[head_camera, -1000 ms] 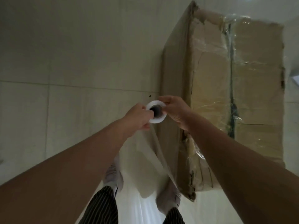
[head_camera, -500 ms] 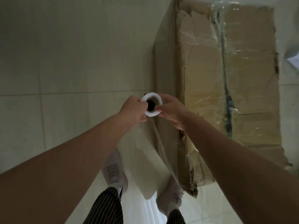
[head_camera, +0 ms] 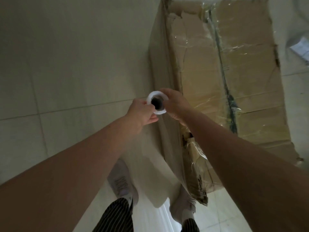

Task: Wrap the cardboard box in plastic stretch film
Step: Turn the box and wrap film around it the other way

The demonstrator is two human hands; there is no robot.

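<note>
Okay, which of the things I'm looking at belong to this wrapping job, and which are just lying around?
Job: tall brown cardboard box; white roll of clear stretch film, gripped by left hand and right hand.
Lying about: pale paper-like item on the pale tiled floor, far right.

White film roll (head_camera: pixel 155 94) is showing against brown cardboard box (head_camera: pixel 250 77), above black pinstriped trousers (head_camera: pixel 115 216), white shoes (head_camera: pixel 122 183) and beige floor tiles (head_camera: pixel 66 64).
</note>
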